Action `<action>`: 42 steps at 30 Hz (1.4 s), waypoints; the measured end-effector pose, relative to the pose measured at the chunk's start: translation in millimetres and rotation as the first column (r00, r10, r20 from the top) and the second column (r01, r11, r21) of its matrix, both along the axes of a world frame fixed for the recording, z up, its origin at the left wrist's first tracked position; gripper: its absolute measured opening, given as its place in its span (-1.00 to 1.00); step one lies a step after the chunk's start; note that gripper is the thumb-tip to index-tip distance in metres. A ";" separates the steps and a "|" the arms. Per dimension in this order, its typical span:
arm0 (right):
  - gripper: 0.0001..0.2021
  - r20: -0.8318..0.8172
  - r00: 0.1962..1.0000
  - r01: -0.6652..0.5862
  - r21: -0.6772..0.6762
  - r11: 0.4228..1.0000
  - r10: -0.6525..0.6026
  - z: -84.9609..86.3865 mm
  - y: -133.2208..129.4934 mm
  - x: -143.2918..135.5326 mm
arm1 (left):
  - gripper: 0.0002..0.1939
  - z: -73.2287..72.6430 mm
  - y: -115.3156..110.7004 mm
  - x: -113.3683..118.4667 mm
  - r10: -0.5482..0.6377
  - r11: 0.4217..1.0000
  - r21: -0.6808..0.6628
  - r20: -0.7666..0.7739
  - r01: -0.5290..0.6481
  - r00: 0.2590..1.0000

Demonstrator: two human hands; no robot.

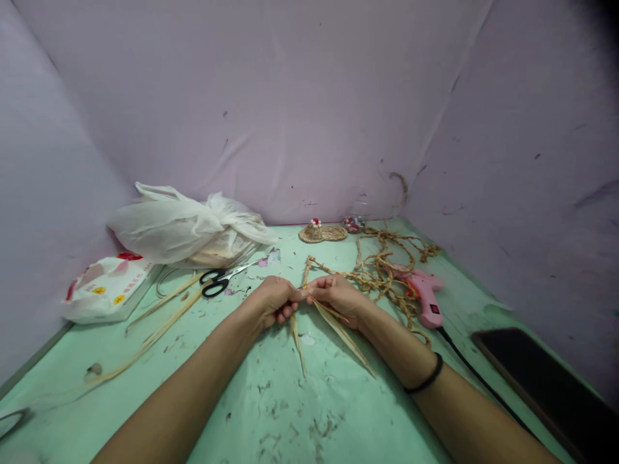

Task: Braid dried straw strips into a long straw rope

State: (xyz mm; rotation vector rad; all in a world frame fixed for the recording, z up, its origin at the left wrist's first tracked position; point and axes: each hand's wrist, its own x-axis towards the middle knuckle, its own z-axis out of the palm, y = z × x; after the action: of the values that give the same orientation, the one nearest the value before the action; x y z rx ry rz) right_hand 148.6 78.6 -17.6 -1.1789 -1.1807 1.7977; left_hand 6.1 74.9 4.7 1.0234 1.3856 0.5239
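Both hands meet at the middle of the green table, pinching the lower end of a braided straw cord (308, 269). My left hand (278, 301) is closed on the straw strands, with one pale strand (297, 341) hanging below its fingers. Beside it, fingertips touching, my right hand (337, 298) is closed too; wider loose strands (344, 338) fan out beneath it toward the lower right. From the pinch the cord rises, bends over and runs right into a tangled heap of braid (382, 277). The exact grip between the fingertips is hidden.
Black-handled scissors (216, 282), long straw strips (159, 332), a white plastic bag (188, 225) and a white box (109, 290) lie left. A small straw slipper (323, 232) sits behind. A pink glue gun (426, 299) with black cable and a dark phone-like slab (541, 386) are right.
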 end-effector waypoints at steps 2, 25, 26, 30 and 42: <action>-0.93 0.103 0.995 -0.002 0.087 0.996 -0.007 -0.5 1.6 0.4 | -0.86 0.4 0.6 -0.6 -0.009 1.000 -0.015 0.010 0.009 1.000; -0.83 0.870 0.358 -0.358 0.464 0.810 -0.340 39.7 -32.0 -15.0 | -0.82 2.3 -5.0 12.1 0.107 0.990 -0.107 0.097 -0.096 0.990; -0.81 0.876 0.325 -0.381 0.467 0.798 -0.357 41.3 -37.3 -19.2 | -0.83 1.2 -4.5 10.3 0.104 0.990 -0.109 0.126 -0.091 0.987; -0.79 0.888 0.308 -0.461 0.452 0.764 -0.341 44.1 -47.3 -25.3 | -0.80 -1.2 -5.5 4.3 0.123 0.992 0.022 0.114 -0.126 0.986; -0.83 0.333 0.941 0.042 0.041 0.998 -0.053 25.1 -7.2 -8.6 | -0.92 -1.4 2.1 -8.0 -0.074 0.997 0.041 0.168 0.068 0.983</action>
State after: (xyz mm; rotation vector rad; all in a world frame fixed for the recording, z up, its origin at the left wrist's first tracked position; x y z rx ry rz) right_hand 139.9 71.4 7.5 -1.5224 -1.3516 1.5748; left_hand -1.9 77.0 3.3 1.0285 1.1890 0.5700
